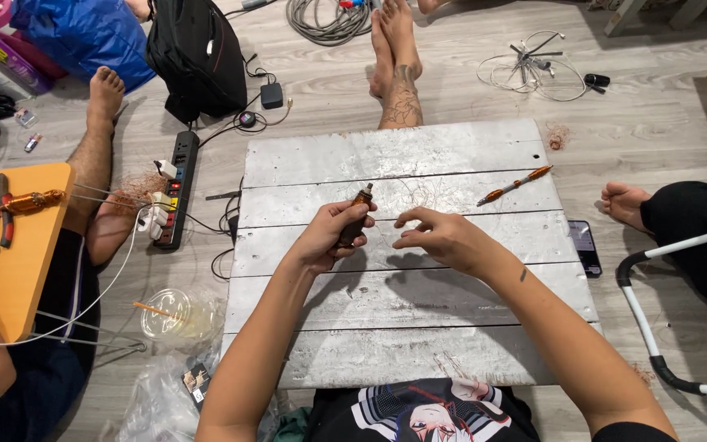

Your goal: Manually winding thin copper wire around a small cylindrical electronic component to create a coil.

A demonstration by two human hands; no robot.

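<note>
My left hand (326,236) sits just left of the frame's centre, fingers wrapped tight round a small dark cylinder with a copper-coloured tip (356,214), held upright and tilted slightly right. My right hand (439,237) hovers just beside it, thumb and forefinger pinched nearly together; I think they grip a hair-thin wire (409,184) that loops up toward the top of the board, but I cannot tell for sure. Both hands hang over a whitewashed plank board (394,327) filling the middle of the frame. An orange pen-shaped tool (514,185) lies on the board's upper right. A phone (585,247) rests on the floor against the board's right edge. A black power strip (177,187) lies to the left.
</note>
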